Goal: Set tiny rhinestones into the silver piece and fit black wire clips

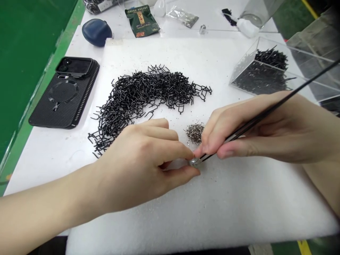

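Observation:
Between the thumb and forefinger of my left hand (148, 159) is a small shiny metal part (194, 162); its exact kind is too small to make out. My right hand (255, 131) is closed round a pair of black tweezers (265, 111), whose tips meet the metal part. Just behind my fingertips lies a little heap of tiny metallic pieces (195, 133) on the white foam pad (225, 205). Farther back, a curved pile of thin black bent pieces (143, 94) spreads over the pad, partly hidden by my left hand.
A black phone (65, 92) lies at the left, with a dark blue rounded object (97, 32) behind it. At the back are a green packet (142, 21) and a clear bag (183, 16). A transparent box (261, 71) of black pieces stands at the right.

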### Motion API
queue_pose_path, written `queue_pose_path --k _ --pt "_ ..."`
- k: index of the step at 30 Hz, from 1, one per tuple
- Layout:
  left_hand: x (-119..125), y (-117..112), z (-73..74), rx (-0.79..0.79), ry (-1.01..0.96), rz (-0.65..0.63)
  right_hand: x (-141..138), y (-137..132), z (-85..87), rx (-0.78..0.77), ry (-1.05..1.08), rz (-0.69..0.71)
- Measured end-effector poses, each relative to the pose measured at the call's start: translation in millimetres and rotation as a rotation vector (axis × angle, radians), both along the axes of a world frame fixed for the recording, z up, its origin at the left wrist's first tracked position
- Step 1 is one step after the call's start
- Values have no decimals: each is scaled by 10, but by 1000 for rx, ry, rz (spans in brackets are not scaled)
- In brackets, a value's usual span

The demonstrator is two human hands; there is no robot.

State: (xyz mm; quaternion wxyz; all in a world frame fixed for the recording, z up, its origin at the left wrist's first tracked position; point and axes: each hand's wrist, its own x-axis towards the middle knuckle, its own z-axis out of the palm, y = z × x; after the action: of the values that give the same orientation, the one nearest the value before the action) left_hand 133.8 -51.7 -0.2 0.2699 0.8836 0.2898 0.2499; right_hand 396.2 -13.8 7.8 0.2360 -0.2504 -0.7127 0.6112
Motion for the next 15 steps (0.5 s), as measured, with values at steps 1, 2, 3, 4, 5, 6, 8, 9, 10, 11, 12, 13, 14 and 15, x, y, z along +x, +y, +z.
queue_pose_path --k 1,2,3,4,5,6,8,9,10,11,12,13,14,15 --pt "-4 -6 -4 4 -5 -2 2 -3 -2 -2 -5 0" --pt "-8 -11 -10 5 -3 -3 6 -7 -6 -1 -9 -1" --pt "-12 -14 -16 8 -8 -6 12 -9 -9 1 -10 1" --pt "-14 -16 -22 9 -5 -5 20 -11 -13 3 -10 1" --pt "-15 -16 -26 11 3 -7 28 -12 -16 3 -6 0" --pt "-15 -14 -28 26 -48 -14 36 -12 -18 -1 -4 3" --pt "-11 -7 -26 15 -5 3 46 -11 -20 -9 -2 11" --pt "-8 -4 -24 23 -15 -6 47 -11 -21 -11 0 17" --pt "-5 -2 -21 21 -6 -7 46 -11 -21 -7 0 24" --pt "-3 0 -20 25 -11 -5 45 -11 -21 0 -2 31" --pt "0 0 -18 21 -3 -6 43 -12 -21 13 0 36" --pt "3 0 -16 16 -2 -2 42 -13 -21 24 -1 41" --pt "5 -1 -15 11 -5 -2 43 -13 -21 36 -4 46" --pt "7 -1 -12 3 -5 0 45 -12 -21 49 -6 50"
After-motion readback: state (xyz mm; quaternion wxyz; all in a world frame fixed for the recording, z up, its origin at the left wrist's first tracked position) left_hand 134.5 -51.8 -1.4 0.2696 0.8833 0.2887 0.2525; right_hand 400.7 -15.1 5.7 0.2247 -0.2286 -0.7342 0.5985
